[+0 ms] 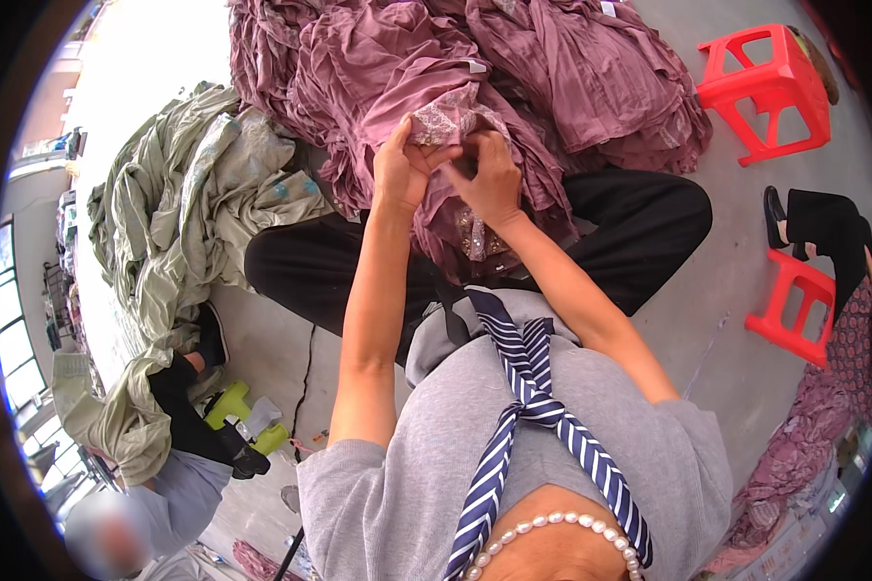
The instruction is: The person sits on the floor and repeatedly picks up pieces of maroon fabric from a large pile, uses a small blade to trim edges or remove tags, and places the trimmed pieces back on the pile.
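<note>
A mauve garment (480, 208) with a pale, lacy, patterned edge lies across my lap, its top part raised between my hands. My left hand (404, 172) grips that edge from the left, thumb up against the cloth and fingers reaching to the right beneath it. On the other side my right hand (491, 179) is closed on the same edge with its fingers bent, and its fingertips are partly hidden by the fabric. Shiny beads or sequins show on the cloth below my wrists.
A large heap of mauve garments (368, 63) rises in front of me. Crumpled pale green garments (184, 184) lie to the left, near a seated person (179, 499) and a lime-green stool (228, 405). Red plastic stools (794, 92) stand at right, where another person (828, 228) sits.
</note>
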Tool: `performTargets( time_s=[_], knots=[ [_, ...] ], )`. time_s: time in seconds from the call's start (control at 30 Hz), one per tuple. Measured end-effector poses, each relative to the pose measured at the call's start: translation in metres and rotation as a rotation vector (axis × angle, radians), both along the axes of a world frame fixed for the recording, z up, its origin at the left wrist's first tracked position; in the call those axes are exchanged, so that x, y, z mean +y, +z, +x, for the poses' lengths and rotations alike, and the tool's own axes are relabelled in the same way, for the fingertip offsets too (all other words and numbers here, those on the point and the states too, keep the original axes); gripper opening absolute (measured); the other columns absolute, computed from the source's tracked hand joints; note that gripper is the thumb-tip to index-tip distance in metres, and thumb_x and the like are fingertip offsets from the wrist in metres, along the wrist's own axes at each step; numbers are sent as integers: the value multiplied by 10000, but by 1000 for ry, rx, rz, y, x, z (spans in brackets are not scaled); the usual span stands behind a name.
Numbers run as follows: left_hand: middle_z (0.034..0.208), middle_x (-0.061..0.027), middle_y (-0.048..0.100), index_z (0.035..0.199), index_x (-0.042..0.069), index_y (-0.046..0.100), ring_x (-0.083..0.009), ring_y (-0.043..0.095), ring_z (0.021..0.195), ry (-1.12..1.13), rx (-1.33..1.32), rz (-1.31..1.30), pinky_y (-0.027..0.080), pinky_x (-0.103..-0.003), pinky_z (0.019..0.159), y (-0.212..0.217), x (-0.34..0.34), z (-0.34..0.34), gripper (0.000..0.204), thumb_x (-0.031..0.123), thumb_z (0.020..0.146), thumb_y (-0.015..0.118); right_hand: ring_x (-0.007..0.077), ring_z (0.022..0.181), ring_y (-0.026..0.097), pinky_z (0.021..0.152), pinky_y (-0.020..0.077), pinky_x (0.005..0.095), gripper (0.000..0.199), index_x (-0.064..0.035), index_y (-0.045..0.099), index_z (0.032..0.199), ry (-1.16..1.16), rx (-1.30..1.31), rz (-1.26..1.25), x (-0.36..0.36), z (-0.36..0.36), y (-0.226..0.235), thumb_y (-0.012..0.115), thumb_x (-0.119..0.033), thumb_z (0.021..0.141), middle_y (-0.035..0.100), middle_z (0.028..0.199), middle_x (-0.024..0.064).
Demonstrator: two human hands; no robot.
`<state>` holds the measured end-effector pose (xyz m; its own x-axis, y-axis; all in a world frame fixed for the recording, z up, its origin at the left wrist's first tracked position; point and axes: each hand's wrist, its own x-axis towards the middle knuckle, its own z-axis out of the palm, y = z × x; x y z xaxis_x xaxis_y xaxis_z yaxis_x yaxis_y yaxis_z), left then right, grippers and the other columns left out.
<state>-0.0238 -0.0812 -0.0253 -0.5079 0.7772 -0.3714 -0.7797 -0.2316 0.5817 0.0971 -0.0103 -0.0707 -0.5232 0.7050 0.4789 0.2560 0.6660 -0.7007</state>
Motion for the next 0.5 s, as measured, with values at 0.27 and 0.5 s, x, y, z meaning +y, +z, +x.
performTargets(
  time_s=[0.27, 0.5],
  knots=[
    [1000, -167, 608, 1035, -6, 503, -330, 621, 865, 226, 206, 51, 565, -488, 654, 16, -21, -68, 278, 199, 946, 337, 303, 631, 586, 573, 456, 415, 118, -93, 574, 825, -209, -106, -6, 65, 43, -19, 602, -98, 711, 585, 678, 90],
    [943, -129, 616, 1034, 0, 505, -285, 631, 811, 303, 347, -79, 573, -444, 608, 20, -18, -104, 247, 177, 944, 358, 61, 587, 514, 557, 415, 210, 68, -44, 579, 843, 29, 245, -683, 83, 55, -8, 586, -30, 776, 562, 678, -17]
  ],
)
